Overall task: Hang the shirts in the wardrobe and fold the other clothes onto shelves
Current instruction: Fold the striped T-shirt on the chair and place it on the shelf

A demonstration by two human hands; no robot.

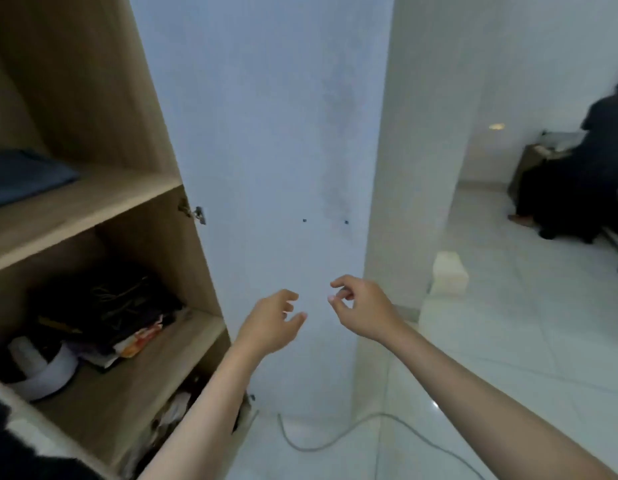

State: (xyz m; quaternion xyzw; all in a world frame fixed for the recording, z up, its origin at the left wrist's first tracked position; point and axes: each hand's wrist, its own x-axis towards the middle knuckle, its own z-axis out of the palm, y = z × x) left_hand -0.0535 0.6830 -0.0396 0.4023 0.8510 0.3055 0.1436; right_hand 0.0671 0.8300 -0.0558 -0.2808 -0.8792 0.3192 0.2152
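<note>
The wooden wardrobe [92,202] stands open on the left, its white door [266,133] swung out straight ahead. A folded dark blue garment [23,178] lies on the upper shelf. A heap of dark clothes [103,306] with some colourful fabric fills the shelf below. My left hand [271,323] and my right hand [361,306] hover side by side in front of the door's lower part, fingers loosely curled, holding nothing. Neither hand touches the door or any garment.
A white rounded object [44,372] sits at the front left of the lower shelf. A grey cable [335,441] loops over the white tiled floor. A pale box [449,273] stands past the wall corner. A person in dark clothes [577,174] sits far right.
</note>
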